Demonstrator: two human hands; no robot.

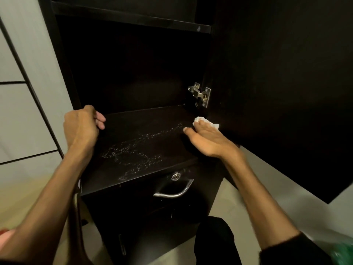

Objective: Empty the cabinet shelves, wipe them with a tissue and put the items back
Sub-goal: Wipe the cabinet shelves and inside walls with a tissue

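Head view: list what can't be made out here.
- Tissue: mostly covered by the right hand.
- Upper shelf: its top surface is above the camera's line of sight.
- Cabinet back wall: lost in darkness.
- Green object: blurred, cut by the frame's corner.

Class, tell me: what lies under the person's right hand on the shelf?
A white tissue shows past the right hand, pressed on the dark shelf. The part beneath the fingers is covered.
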